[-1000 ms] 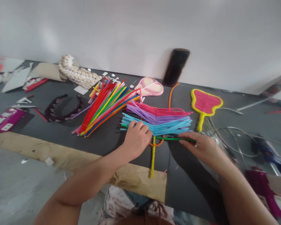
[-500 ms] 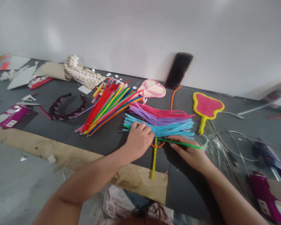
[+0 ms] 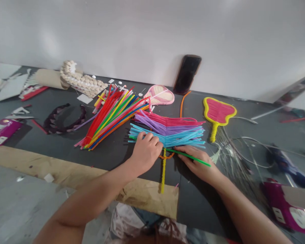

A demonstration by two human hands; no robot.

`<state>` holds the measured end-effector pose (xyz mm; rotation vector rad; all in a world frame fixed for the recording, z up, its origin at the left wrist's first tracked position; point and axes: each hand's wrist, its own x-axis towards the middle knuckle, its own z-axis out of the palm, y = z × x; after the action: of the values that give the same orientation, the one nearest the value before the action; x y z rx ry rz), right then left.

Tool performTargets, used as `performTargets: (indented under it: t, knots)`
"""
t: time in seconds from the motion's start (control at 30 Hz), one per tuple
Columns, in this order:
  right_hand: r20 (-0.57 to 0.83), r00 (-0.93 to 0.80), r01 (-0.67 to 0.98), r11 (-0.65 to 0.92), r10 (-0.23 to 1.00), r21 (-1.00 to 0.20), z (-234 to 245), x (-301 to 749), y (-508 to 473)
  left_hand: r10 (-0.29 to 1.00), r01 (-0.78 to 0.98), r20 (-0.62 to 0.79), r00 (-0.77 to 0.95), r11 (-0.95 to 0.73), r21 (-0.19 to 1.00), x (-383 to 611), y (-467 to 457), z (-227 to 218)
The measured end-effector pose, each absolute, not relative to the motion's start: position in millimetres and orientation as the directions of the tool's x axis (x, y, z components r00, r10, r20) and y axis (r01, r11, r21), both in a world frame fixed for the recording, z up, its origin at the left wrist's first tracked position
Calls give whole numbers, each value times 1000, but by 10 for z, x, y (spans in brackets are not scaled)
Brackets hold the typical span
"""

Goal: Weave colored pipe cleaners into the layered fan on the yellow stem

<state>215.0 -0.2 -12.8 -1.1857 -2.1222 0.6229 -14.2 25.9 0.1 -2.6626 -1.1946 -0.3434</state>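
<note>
A fan-shaped piece point(image 3: 173, 128) of pink, purple and light-blue pipe cleaners lies on the dark table, with a yellow stem point(image 3: 163, 174) running toward me and an orange loop at the joint. My left hand point(image 3: 145, 152) is curled and presses on the blue rows at their lower left. My right hand point(image 3: 197, 162) rests on the table just right of the stem and pinches a green pipe cleaner point(image 3: 190, 156) that slants across its fingers toward the fan.
A loose bundle of many-coloured pipe cleaners point(image 3: 112, 117) lies left of the fan. A finished yellow-and-pink fan point(image 3: 217, 113), a pale pink one point(image 3: 159, 95), a leaning phone point(image 3: 186, 74), a dark braided headband point(image 3: 64, 118), wires point(image 3: 244, 149) and purple packets point(image 3: 1, 130) surround them.
My right hand has slid left toward the stem, bringing the green pipe cleaner's end in under the blue rows. The left hand has stayed on the fan.
</note>
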Motion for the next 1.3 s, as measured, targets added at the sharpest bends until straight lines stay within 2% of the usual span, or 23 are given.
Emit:
performTargets:
  t: [0.43, 0.7, 0.97, 1.3]
  knots:
    - [296, -333, 613, 444, 895, -653, -142, 2072, 16, 727, 758, 238, 644, -648, -74, -120, 258, 78]
    - [329, -337, 606, 471, 882, -641, -138, 2066, 28, 715, 754, 263, 648, -651, -90, -135, 266, 61]
    - [296, -335, 599, 445, 894, -666, -127, 2068, 25, 716, 753, 265, 646, -655, -69, -162, 278, 96]
    - [282, -301, 595, 411, 911, -691, -133, 2048, 23, 703, 749, 271, 657, -648, -135, -132, 268, 53]
